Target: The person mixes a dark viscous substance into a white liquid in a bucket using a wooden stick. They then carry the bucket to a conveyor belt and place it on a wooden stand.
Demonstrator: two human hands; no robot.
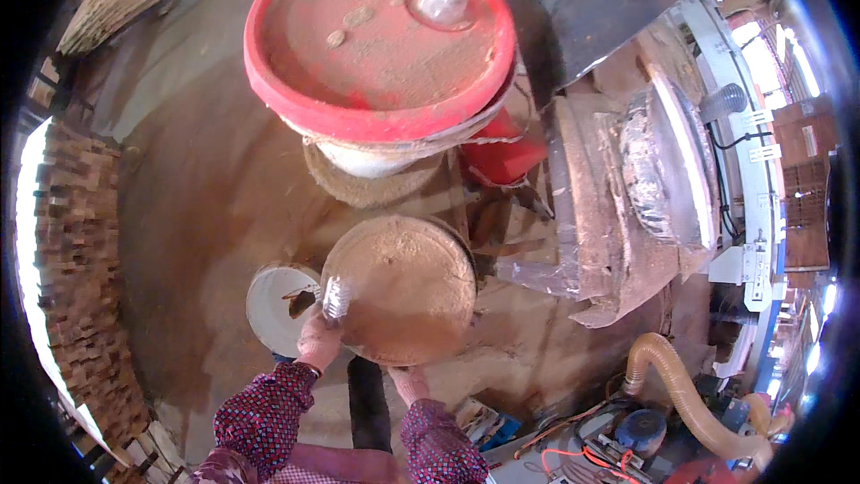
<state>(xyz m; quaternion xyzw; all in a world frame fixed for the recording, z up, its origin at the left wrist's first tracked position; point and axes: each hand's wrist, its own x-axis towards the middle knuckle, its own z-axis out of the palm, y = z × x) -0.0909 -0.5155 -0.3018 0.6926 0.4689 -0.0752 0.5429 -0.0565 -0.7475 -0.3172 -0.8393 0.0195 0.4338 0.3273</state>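
Note:
A round bucket (408, 282) with a dust-covered top is in front of me, a clear plastic-wrapped spout (337, 298) at its left edge. My left hand (320, 341), in a pale glove, closes on the bucket's edge just below that spout. At the near rim is my right hand (409, 384), also gloved, its fingers curled against the bucket and partly hidden by it. Left of the bucket stands a white pail (273, 315). Inside the pail lies a dark brown object (299, 303) that I cannot identify.
Beyond stands a large bucket with a dusty red lid (322, 63) and a wrapped spout. A red container (506, 151) sits beside it. Stacked wood pieces (81, 269) line the left. Dusty machinery (618, 188) occupies the right, with a tan hose (681, 394) and cables nearer me.

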